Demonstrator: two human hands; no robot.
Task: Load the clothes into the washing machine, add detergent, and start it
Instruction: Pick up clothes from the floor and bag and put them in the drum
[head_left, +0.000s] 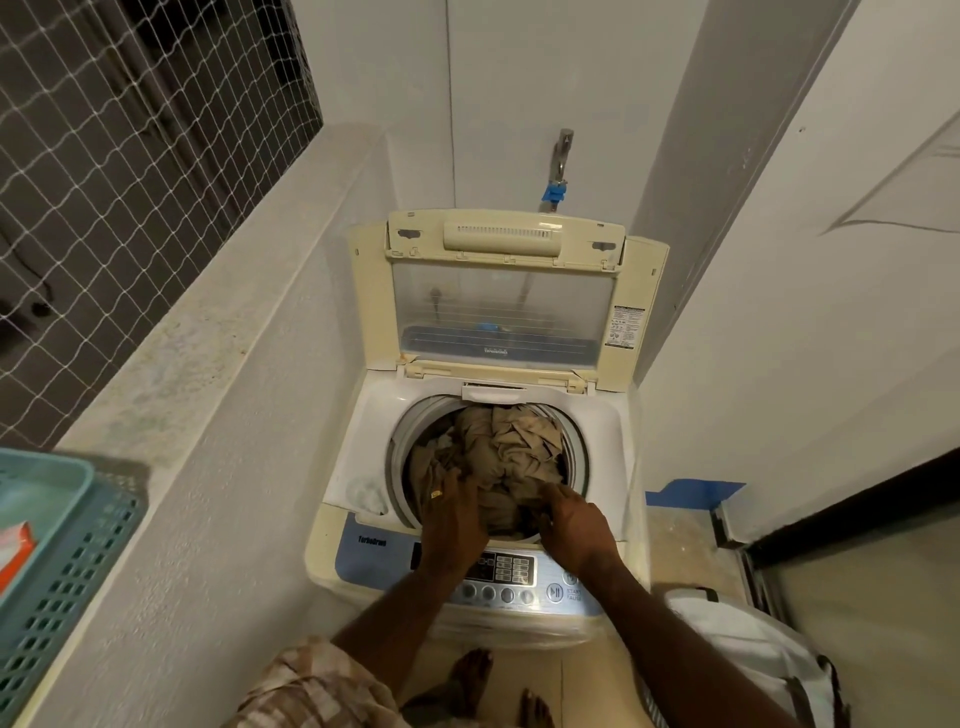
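Fingers of my left hand are pressing spread and flat onto the crumpled tan cotton clothes, clamping nothing, while my right hand is curling over the cloth at the drum's five o'clock edge; whether it is pinching a fold I cannot tell.

The clothes are lying heaped inside the round steel drum of the cream top-loading washing machine, filling it nearly to the rim. I am judging them soft, light and floppy, likely to spring back up, so pushing broad-palmed at the middle of the heap should serve better than gripping an edge.

Going outward, the yellowed plastic lid with its clear window is standing upright at twelve o'clock, clear of my arms. The blue button panel is sitting beneath my wrists at six o'clock. At nine o'clock, on the ledge, a teal plastic slotted basket is holding an orange-and-white carton, possibly detergent. A white bag is resting at four o'clock on the floor.
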